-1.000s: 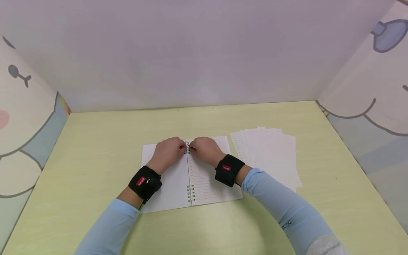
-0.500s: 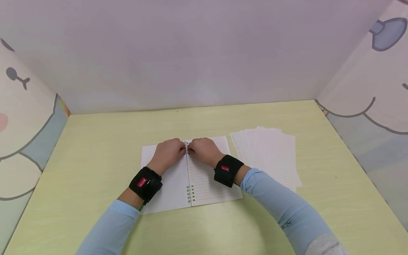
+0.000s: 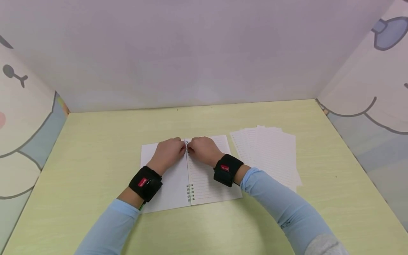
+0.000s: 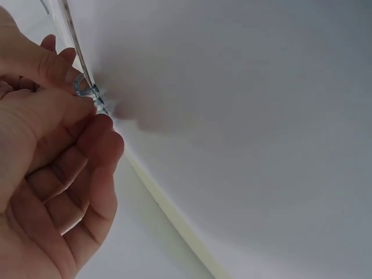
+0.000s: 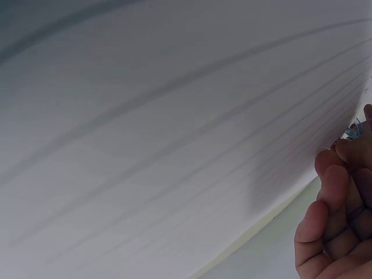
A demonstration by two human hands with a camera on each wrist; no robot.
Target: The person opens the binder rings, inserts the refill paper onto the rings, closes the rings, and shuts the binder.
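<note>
An open ring-bound notebook (image 3: 178, 177) lies flat on the pale green bench (image 3: 95, 141), blank page under the left hand, lined page under the right. Both hands meet at the far end of its binding rings (image 3: 186, 146). The left hand (image 3: 167, 153) has its fingers curled in, and the left wrist view shows the fingertips (image 4: 87, 102) pinching a clear bluish ring (image 4: 84, 90) at the page edge. The right hand (image 3: 204, 150) is likewise curled, fingertips (image 5: 334, 165) bunched against the rings (image 5: 354, 129) beside the lined page (image 5: 174, 145); it appears to pinch them too. More rings (image 3: 190, 193) show near the person, between the two wrists. Black wrist straps (image 3: 145, 183) sit above light blue sleeves (image 3: 280, 209). Just beyond the right hand's outer side lies a fanned stack of loose lined sheets (image 3: 271, 152), apart from the notebook.
</note>
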